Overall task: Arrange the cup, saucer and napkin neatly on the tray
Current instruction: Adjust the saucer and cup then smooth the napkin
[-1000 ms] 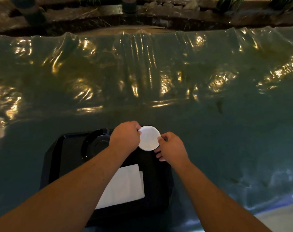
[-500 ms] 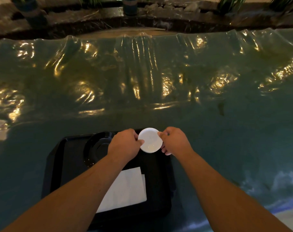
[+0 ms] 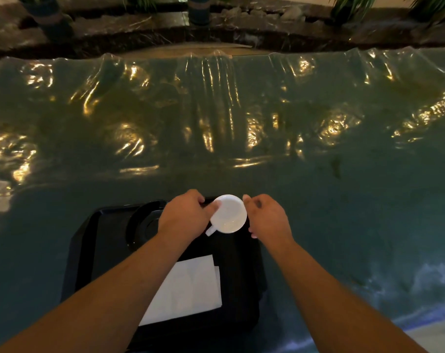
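A white cup (image 3: 229, 214) sits at the far right corner of the black tray (image 3: 89, 250), its handle pointing toward me and to the left. My left hand (image 3: 184, 217) touches the cup's left rim with its fingertips. My right hand (image 3: 266, 216) is at the cup's right side, fingers curled close to the rim; whether they touch it I cannot tell. A black saucer (image 3: 142, 225) lies on the tray's far left, partly hidden by my left hand. A white folded napkin (image 3: 188, 291) lies flat on the near part of the tray, partly under my left forearm.
The tray rests on a table under a wrinkled, shiny teal plastic cover (image 3: 241, 123). Beyond the table's far edge are dark stones and potted plants (image 3: 351, 6). A pale strip of floor (image 3: 440, 335) shows at the bottom right.
The cup and both hands have shifted slightly toward the tray's far right corner. The cup's handle now shows at the near left. My right hand's grip has loosened at the rim.
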Demonstrator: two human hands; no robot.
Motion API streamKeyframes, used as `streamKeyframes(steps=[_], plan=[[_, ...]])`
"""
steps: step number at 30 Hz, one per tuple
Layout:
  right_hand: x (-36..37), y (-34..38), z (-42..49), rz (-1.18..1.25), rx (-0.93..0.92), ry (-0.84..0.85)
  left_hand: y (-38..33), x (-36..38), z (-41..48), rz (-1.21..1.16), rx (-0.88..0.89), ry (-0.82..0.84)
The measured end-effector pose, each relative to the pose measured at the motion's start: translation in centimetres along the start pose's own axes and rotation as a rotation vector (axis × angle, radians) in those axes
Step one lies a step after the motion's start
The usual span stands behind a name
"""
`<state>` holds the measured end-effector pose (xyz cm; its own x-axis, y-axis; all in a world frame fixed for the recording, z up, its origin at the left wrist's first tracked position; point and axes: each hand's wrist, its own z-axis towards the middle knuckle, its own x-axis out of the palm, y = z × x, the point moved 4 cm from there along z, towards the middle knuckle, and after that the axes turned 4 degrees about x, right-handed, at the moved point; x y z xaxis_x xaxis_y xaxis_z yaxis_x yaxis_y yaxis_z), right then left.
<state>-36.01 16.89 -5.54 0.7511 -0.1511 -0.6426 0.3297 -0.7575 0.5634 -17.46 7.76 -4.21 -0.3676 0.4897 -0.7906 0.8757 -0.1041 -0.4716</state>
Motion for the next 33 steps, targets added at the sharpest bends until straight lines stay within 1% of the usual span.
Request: streamKeyframes(steps=[2,4,6,10,11,12,14,16,19,21,25,29,33], plan=[[0.3,-1.1,-1.0,0.005,0.014,0.028,-0.4,-0.2,0.5,-0.092,0.036,0.007],[1.0,-1.9,-1.6,0.070,0.065,0.096,-0.9,-0.2,1.1,-0.126,0.093,0.060],[1.6,-2.3,-2.0,0.161,0.097,0.156,-1.3,-0.3,1.5,-0.110,0.112,0.102],[1.7,-2.9,-1.7,0.335,0.149,0.198,-0.3,0.8,0.9,0.045,0.062,0.214],[1.6,-3.1,-1.6,0.351,0.158,0.200,0.4,1.1,0.6,0.003,0.031,0.216],[1.6,-3.2,-1.5,0.360,0.162,0.196,0.8,1.4,0.3,-0.106,0.001,0.185],[1.5,-2.9,-1.3,0.378,0.142,0.152,1.1,1.4,0.0,-0.325,-0.032,0.072],[1.5,-2.5,-1.2,0.424,0.129,0.123,0.4,1.4,-0.3,-0.334,0.022,0.051],[2.1,-2.9,-1.8,0.488,0.193,0.168,0.3,1.9,-0.6,-0.199,0.065,0.065],[2.5,-2.9,-2.0,0.494,0.172,0.180,0.8,2.1,-0.4,-0.197,0.044,0.065],[2.3,-1.7,-1.3,0.421,0.080,0.155,1.2,2.5,0.0,-0.352,0.031,0.081],[1.8,-1.2,-0.5,0.337,0.055,0.131,1.3,2.8,0.4,-0.463,-0.011,0.105],[1.4,-0.9,0.1,0.261,-0.002,0.110,1.3,2.8,0.4,-0.434,-0.023,0.111]])
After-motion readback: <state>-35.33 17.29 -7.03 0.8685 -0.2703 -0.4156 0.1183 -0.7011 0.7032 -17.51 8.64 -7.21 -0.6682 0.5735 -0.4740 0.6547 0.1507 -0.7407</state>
